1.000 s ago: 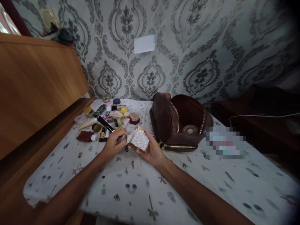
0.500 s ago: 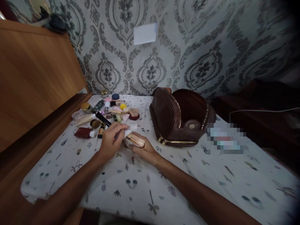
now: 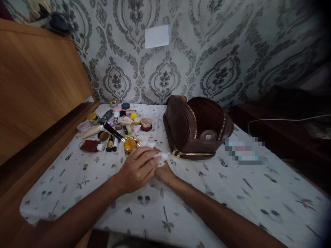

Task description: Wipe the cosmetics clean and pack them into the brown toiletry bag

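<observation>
My left hand [image 3: 138, 168] is closed on a crumpled white wipe [image 3: 163, 157], and its fingers lie across the front of my right hand [image 3: 165, 172]. Behind them, my right hand is mostly covered. The shiny rose-gold case it gripped in the earlier frame is hidden now. Just left of the fingers are a gold-lidded jar [image 3: 129, 146] and a black-handled makeup brush [image 3: 113, 131]. To the right of both hands stands a brown cosmetic bag [image 3: 181, 127], unzipped and gaping.
Several cosmetics lie spread at the left back, among them a dark red bottle with a white cap [image 3: 89, 145], a compact [image 3: 146, 124] and a blue-lidded jar [image 3: 125, 106]. A wooden panel [image 3: 38, 75] borders the left. A blurred packet [image 3: 244, 151] lies right of the bag.
My left hand has moved right, over the rose-gold case and my right hand, carrying the wipe across. The gold-lidded jar has come into sight. The camera view has shifted slightly.
</observation>
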A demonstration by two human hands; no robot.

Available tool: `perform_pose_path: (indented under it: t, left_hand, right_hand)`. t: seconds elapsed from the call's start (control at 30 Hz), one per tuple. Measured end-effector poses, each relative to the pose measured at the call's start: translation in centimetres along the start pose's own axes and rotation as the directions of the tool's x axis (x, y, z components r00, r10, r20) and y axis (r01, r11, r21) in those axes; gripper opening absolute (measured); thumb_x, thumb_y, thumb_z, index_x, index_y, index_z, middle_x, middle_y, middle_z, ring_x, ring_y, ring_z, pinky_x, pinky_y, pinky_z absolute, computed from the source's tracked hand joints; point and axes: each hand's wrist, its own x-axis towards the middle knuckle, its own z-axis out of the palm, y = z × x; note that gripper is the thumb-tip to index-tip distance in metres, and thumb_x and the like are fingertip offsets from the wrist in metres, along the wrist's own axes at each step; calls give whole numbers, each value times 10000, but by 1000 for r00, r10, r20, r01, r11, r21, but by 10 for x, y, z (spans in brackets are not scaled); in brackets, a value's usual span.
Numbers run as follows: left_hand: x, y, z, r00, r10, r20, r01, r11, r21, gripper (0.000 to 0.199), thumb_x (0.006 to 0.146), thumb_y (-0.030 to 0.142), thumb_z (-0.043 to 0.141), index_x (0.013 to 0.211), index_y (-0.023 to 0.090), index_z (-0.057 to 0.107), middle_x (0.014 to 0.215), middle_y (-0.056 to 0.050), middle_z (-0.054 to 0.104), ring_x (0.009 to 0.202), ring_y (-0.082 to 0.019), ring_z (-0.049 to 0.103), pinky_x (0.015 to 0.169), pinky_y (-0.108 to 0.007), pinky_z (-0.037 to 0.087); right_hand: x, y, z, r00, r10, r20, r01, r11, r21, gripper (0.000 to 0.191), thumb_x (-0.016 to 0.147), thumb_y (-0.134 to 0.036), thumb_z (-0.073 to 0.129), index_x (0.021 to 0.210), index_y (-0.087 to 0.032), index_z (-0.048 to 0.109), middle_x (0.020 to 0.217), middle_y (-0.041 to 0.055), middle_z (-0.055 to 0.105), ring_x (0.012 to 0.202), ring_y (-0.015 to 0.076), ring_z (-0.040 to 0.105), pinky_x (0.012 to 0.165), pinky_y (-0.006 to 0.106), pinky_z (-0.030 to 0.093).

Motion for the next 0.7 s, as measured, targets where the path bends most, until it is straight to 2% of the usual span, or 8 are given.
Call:
perform_pose_path:
  t: [0.13, 0.2, 0.27, 0.33, 0.4, 0.47, 0.57, 0.7]
  left_hand:
    - [1, 0, 0, 1000, 15, -13, -15, 999, -33, 310, 915, 107, 530, 1215, 151, 597, 1066, -126, 686, 1072, -256, 567, 860, -430, 528]
    - [2, -7, -3, 998, -40, -39, 37, 997, -71, 281, 918, 98, 531, 1183, 142, 615, 1055, -124, 678, 1048, -238, 561, 881, -409, 521]
    - [3, -17, -6, 987, -141, -72, 134, 986, -95, 233, 928, 111, 524, 1121, 152, 648, 1023, -111, 669, 1014, -224, 560, 891, -396, 506]
    - [2, -25, -8, 953, -289, -86, 276, 951, -138, 206, 942, 145, 511, 1061, 171, 678, 1003, -95, 657, 997, -214, 570, 893, -379, 491]
    - [1, -31, -9, 894, -445, -59, 422, 878, -228, 210, 952, 191, 500, 1036, 188, 693, 1002, -79, 647, 988, -203, 586, 882, -347, 481]
    - [0, -35, -9, 834, -552, -19, 514, 789, -336, 220, 957, 230, 491, 1027, 194, 697, 996, -66, 643, 962, -190, 597, 855, -312, 476]
    - [-1, -38, -7, 774, -633, -6, 568, 698, -437, 221, 949, 262, 487, 979, 190, 694, 953, -52, 639, 903, -180, 594, 804, -285, 470]
    - [-2, -42, -5, 747, -661, 67, 604, 634, -483, 222, 933, 276, 482, 859, 176, 666, 851, -35, 609, 835, -177, 568, 750, -276, 451]
  right_hand:
    - [-6, -1, 1, 999, -5, -48, 2, 999, -52, 45, 806, -338, 649, 784, -299, 648, 768, 70, 635, 751, 208, 640, 596, 315, 498]
    - [-1, -5, 2, 999, -33, -8, 31, 992, -125, 55, 754, -284, 679, 792, -261, 648, 739, 46, 630, 707, 192, 616, 605, 305, 498]
    - [6, -11, 3, 998, -54, 35, 59, 984, -168, 118, 689, -215, 687, 798, -226, 644, 714, 7, 614, 683, 169, 586, 628, 291, 496]
    - [11, -15, 3, 995, -82, 54, 89, 984, -153, 189, 666, -187, 685, 851, -209, 657, 776, -6, 629, 738, 165, 587, 695, 288, 500]
    - [12, -18, 2, 992, -102, 72, 108, 990, -94, 269, 683, -197, 692, 951, -210, 674, 871, 1, 655, 812, 169, 596, 744, 285, 500]
    - [11, -20, 2, 993, -65, 102, 67, 998, -15, 295, 702, -218, 705, 996, -206, 680, 863, 2, 663, 756, 154, 591, 691, 268, 497]
    - [7, -23, 5, 990, 44, 136, -60, 991, 116, 278, 719, -243, 714, 991, -195, 680, 772, -6, 665, 607, 126, 561, 560, 241, 470]
    - [5, -31, 9, 984, 105, 141, -149, 922, 358, 411, 705, -238, 731, 1106, -215, 643, 860, 25, 719, 669, 168, 648, 510, 235, 495]
